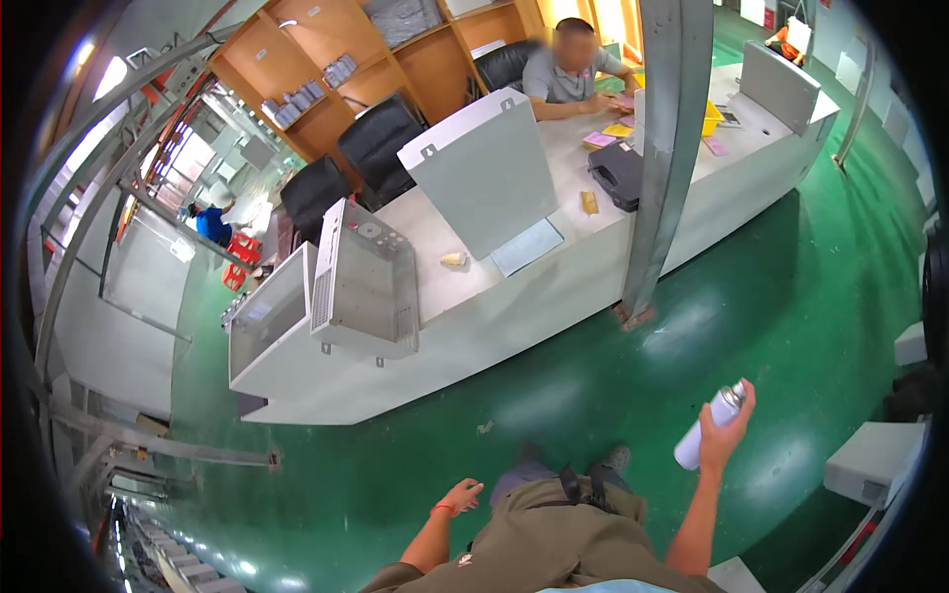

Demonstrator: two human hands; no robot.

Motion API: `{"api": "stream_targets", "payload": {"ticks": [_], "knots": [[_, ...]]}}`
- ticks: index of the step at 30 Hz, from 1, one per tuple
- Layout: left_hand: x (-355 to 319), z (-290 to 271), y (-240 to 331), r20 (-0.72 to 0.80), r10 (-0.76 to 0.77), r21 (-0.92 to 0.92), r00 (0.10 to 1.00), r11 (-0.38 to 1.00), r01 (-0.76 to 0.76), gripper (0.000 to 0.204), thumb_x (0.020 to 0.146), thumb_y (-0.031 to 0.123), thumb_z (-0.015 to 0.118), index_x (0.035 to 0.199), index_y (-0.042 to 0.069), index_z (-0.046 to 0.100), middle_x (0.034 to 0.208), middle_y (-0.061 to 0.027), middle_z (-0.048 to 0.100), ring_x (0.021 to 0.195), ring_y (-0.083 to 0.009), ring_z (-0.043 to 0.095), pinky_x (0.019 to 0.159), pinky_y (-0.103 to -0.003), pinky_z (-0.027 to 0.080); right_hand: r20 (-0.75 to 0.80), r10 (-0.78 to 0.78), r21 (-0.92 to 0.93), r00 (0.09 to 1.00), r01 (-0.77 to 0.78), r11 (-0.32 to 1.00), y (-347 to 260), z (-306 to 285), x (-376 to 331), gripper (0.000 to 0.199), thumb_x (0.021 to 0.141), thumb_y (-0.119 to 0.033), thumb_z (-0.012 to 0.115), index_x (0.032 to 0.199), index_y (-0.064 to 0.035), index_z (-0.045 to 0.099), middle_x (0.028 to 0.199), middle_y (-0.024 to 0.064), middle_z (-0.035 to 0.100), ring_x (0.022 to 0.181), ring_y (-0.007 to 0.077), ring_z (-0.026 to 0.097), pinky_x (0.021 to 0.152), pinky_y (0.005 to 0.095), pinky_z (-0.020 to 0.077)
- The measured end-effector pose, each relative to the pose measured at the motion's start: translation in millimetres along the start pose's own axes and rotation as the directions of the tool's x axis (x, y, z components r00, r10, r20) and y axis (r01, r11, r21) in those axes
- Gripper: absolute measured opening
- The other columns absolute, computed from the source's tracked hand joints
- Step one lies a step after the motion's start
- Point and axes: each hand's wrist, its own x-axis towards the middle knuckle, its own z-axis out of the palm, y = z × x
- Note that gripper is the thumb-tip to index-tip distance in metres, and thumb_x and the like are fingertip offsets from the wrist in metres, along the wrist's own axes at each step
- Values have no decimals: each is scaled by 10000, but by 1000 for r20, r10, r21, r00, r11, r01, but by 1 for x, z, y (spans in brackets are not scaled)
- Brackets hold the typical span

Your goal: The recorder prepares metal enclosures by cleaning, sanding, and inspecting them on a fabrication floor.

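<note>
One white spray can (pixel 695 448) in right hand (pixel 726 435): grasped round body, with finger (pixel 748 395) up at nozzle (pixel 739 386). Held tilted, top to right, over green floor (pixel 415 455), well apart from white counter (pixel 554 306). Near olive-brown clothing (pixel 559 539): released, loosely curled left hand (pixel 461 496) with red wrist band (pixel 442 508).

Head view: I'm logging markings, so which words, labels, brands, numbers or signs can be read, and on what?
None can be read.
Spray can in the right hand: no legible print.
Wooden shelving: small pale labels, too small.
Pink slip on the counter: too small to read.
</note>
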Motion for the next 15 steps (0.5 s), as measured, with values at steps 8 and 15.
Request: {"api": "stream_targets", "payload": {"ticks": [8, 15], "knots": [[70, -62, 65, 66, 447, 90, 892, 888, -452, 541, 995, 451, 648, 1383, 78, 585, 1096, -150, 721, 918, -215, 719, 846, -357, 572, -282, -16, -315, 959, -77, 946, -23, -23, -121, 747, 795, 37, 685, 1490, -121, 463, 1379, 149, 536, 1193, 300, 559, 1076, 423, 426], [92, -160, 61, -43, 490, -50, 871, 869, -492, 467, 1004, 349, 637, 1360, 49, 593, 1086, -142, 719, 876, -212, 723, 791, -355, 578, -205, 31, -270, 978, -87, 959, -77, 60, -180, 755, 777, 16, 709, 1480, -128, 472, 1303, 131, 575, 1131, 282, 586, 1040, 415, 455]]}}
